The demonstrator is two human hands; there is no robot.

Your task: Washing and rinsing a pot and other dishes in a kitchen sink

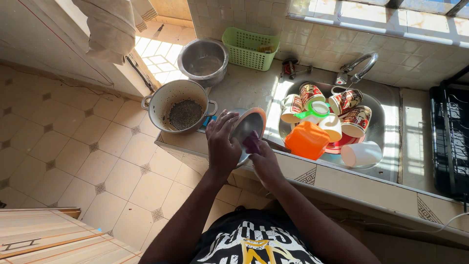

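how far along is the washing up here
Done: nothing shows as set aside clean. In hand: the left hand holds a metal plate while the right hand rubs it with a dark scrubber. Left: mugs and an orange cup piled in the sink, plus two pots.

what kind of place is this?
Most likely a home kitchen, at the washing-up spot. A steel sink under a tap is piled with mugs, and pots stand on the tiled counter.
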